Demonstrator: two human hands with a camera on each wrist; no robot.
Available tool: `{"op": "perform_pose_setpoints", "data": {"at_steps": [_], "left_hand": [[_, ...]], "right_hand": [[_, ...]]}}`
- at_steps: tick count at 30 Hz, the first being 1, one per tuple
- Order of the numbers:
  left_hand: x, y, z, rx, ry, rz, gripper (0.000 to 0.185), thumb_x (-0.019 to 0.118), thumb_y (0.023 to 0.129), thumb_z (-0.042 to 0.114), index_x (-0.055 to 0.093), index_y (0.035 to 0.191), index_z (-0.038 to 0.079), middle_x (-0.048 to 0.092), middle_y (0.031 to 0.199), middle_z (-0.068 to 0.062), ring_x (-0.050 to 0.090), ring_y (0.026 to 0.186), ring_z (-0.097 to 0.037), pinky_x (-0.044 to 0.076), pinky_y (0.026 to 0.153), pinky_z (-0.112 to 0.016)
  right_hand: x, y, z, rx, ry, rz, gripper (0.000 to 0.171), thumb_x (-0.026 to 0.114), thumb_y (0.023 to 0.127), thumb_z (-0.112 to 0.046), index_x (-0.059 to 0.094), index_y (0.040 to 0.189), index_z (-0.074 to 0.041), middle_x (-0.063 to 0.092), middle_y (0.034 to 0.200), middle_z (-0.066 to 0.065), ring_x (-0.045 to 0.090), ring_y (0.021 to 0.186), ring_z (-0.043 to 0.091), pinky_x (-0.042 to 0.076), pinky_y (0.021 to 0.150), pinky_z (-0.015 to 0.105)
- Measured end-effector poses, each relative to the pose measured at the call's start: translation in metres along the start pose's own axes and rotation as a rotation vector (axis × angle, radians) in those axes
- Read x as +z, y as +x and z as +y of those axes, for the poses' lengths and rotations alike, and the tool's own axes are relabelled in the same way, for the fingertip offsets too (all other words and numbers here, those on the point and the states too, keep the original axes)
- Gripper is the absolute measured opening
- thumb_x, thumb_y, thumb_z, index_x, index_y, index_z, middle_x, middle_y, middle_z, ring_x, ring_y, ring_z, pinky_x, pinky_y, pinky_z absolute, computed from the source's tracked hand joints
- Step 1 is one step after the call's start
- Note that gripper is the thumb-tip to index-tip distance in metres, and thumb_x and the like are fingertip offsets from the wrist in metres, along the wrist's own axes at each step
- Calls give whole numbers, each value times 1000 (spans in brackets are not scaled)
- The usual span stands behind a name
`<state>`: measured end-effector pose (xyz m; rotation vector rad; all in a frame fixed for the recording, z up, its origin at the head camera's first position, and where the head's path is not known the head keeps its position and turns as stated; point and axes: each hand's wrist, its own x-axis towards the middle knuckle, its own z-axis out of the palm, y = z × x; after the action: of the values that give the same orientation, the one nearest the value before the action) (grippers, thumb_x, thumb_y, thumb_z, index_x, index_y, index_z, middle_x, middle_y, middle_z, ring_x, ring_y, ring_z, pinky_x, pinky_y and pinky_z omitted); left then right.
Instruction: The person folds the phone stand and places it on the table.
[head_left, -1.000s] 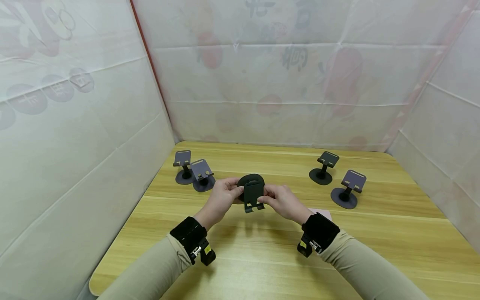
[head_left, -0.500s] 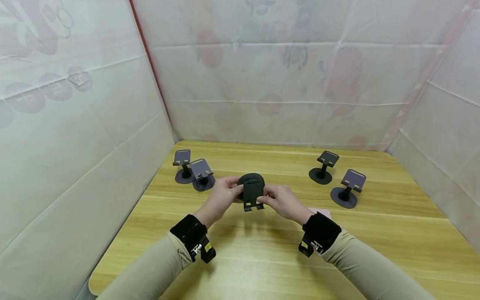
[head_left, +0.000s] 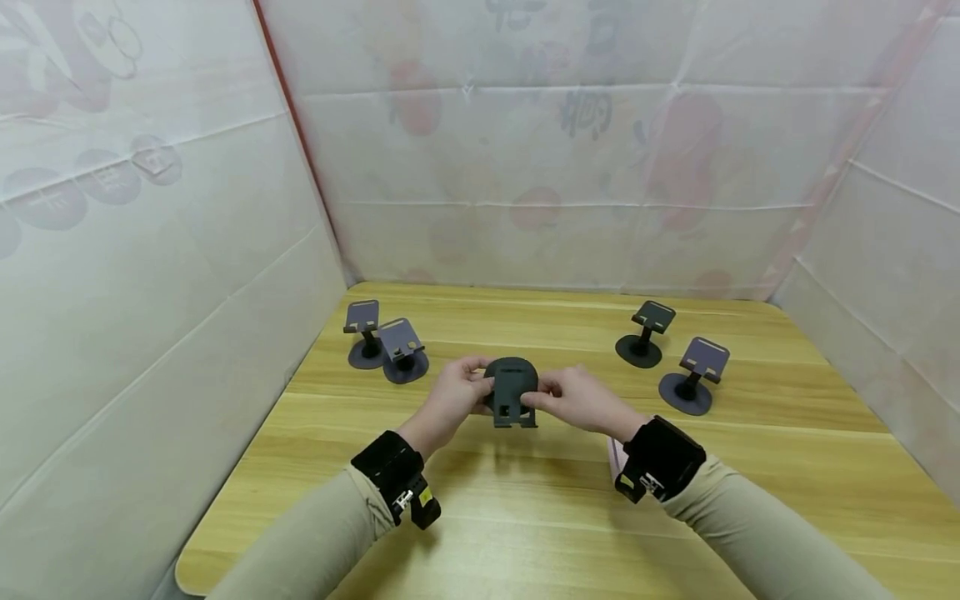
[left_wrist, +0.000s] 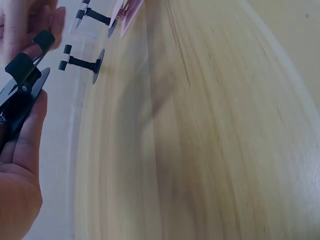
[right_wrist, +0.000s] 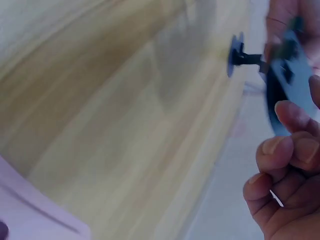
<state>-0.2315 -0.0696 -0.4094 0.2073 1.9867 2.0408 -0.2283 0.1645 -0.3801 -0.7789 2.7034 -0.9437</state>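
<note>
A black phone stand (head_left: 512, 390) with a round base is held above the wooden table (head_left: 525, 500) between both hands. My left hand (head_left: 455, 393) grips its left side and my right hand (head_left: 573, 397) pinches its right edge. In the left wrist view the stand (left_wrist: 21, 90) shows edge-on against my left palm (left_wrist: 20, 165). Blurred, in the right wrist view, the stand (right_wrist: 286, 80) lies above my curled right fingers (right_wrist: 280, 165).
Two grey phone stands (head_left: 382, 346) sit at the back left, and two more (head_left: 671, 358) at the back right. A pink item (head_left: 617, 454) peeks out under my right wrist. White sheeting walls close in the table on three sides.
The stand has been turned in my hands, so its plate now faces me more squarely. Both hands shifted slightly right and forward.
</note>
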Motion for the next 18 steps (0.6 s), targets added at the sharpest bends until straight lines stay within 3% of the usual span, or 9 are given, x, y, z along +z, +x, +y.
{"op": "perform_pose_setpoints", "data": {"at_steps": [5,13,16,18], "left_hand": [[7,2,-6,-41,19,-9,26,54,104,1,63,128,-2,75,103,-18,74,76,-22,63,72,-37],[19,6,-15,-96,62,-3,23,53,102,-2,66,122,-3,74,101,-20,75,76,-25,63,68,-38],[23,8,-18,-125,84,-5,26,54,102,-2,65,125,-4,73,104,-20,74,76,-25,63,68,-40],[25,8,-21,-150,88,-4,27,55,102,-2,64,128,-5,72,106,-21,74,77,-25,62,67,-40]], "right_hand": [[-21,-4,2,15,-17,73,41,58,105,-43,59,76,-13,37,61,-4,32,53,13,31,56,30],[-46,-15,15,20,-87,194,37,51,108,-42,61,84,-16,37,65,-1,26,57,12,29,62,35],[-52,-16,35,16,-80,240,40,49,108,-47,61,86,-15,37,66,2,26,59,15,27,63,39],[-53,-11,71,-24,-34,277,37,50,108,-45,62,88,-17,38,67,1,26,59,16,25,62,39]]}}
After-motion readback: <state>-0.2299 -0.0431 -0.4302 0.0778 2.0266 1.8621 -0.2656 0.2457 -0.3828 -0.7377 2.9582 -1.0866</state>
